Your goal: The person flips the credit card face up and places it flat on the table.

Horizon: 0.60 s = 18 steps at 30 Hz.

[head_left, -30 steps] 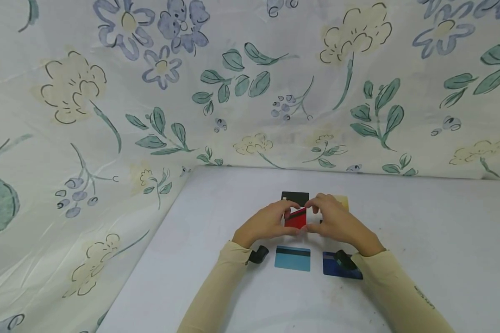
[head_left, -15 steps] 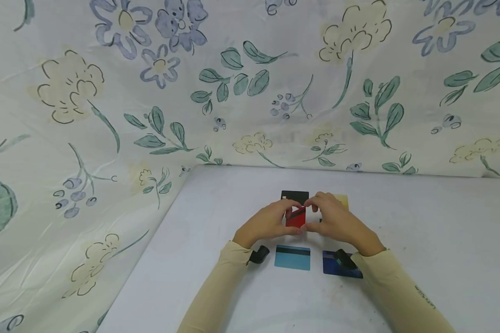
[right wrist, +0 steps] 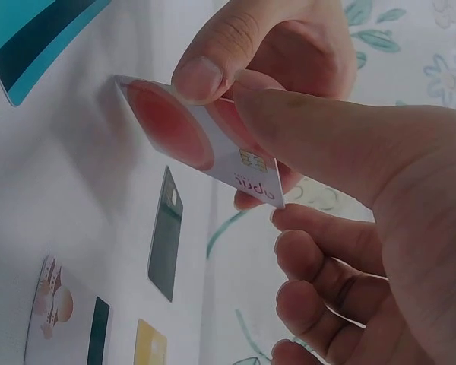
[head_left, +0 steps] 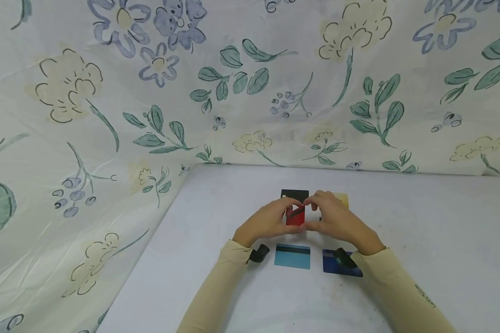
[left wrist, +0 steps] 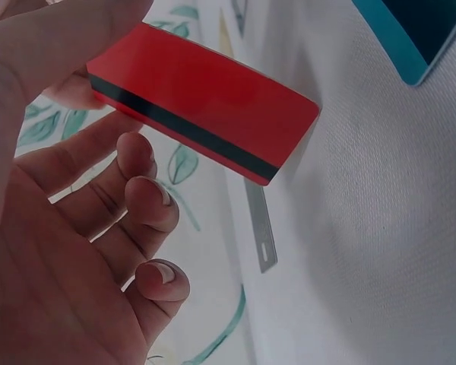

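A red bank card (head_left: 296,216) is held up off the table between both hands. My left hand (head_left: 264,221) pinches it, with its thumb (right wrist: 201,76) on the face seen in the right wrist view. My right hand (head_left: 339,223) grips the other end between thumb (right wrist: 289,122) and fingers. In the left wrist view the card's back (left wrist: 205,99) is plain red with a black stripe. Its other face (right wrist: 167,125) is white with red round shapes and a gold chip. The card stands tilted, and fingers cover part of it.
Behind the hands lie a black card (head_left: 295,194) and a yellow card (head_left: 342,200). A light blue striped card (head_left: 292,257) and a dark blue card (head_left: 332,263) lie nearer. A white card (right wrist: 64,319) shows in the right wrist view. Floral cloth (head_left: 233,106) hangs behind the white table (head_left: 433,231).
The red card has turned slightly in the fingers and looks narrower from the head. Both hands stay almost where they were; the other cards lie still.
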Available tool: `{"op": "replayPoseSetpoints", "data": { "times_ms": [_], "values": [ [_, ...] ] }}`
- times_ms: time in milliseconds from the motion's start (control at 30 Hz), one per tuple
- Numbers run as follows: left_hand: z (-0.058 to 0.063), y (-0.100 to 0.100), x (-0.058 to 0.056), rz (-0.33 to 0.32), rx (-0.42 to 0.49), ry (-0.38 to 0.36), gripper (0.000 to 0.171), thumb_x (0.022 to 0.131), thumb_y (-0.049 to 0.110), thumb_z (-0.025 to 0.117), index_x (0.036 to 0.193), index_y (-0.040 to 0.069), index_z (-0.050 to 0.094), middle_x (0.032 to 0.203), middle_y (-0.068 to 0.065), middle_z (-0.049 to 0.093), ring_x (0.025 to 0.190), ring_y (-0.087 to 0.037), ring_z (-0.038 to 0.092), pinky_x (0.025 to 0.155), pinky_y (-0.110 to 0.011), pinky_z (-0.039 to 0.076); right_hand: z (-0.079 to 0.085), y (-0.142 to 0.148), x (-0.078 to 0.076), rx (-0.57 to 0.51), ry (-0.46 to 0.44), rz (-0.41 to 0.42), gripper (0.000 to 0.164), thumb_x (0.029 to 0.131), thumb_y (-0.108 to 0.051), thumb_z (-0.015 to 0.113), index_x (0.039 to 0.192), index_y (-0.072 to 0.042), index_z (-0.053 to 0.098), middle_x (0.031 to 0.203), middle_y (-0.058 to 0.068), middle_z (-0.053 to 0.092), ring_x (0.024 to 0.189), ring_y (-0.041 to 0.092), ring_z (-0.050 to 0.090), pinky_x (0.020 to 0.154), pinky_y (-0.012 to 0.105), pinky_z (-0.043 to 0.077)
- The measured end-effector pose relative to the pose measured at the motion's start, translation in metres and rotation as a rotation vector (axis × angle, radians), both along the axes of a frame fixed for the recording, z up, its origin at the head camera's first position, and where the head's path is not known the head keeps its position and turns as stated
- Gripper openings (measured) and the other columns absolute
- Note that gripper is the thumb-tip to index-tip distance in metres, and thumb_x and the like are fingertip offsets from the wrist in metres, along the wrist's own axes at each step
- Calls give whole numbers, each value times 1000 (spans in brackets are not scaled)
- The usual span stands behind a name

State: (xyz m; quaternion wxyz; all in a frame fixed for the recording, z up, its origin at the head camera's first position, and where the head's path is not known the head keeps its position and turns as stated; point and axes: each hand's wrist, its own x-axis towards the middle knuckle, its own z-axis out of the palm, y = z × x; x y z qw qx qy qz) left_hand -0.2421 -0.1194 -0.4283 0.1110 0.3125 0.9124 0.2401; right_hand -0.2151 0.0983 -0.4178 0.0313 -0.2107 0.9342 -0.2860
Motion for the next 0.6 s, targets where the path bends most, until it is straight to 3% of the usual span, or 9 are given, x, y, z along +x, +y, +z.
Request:
{"op": "replayPoseSetpoints", "data": {
  "times_ms": [600],
  "values": [
    [0,-3,-2,6,44,-4,66,87,45,82,140,15,57,104,-3,59,93,-17,55,71,-23,45,-1,4,-2,-22,-14,26,58,81,-35,89,126,-6,67,105,7,62,99,23,51,77,31,50]
  ]
}}
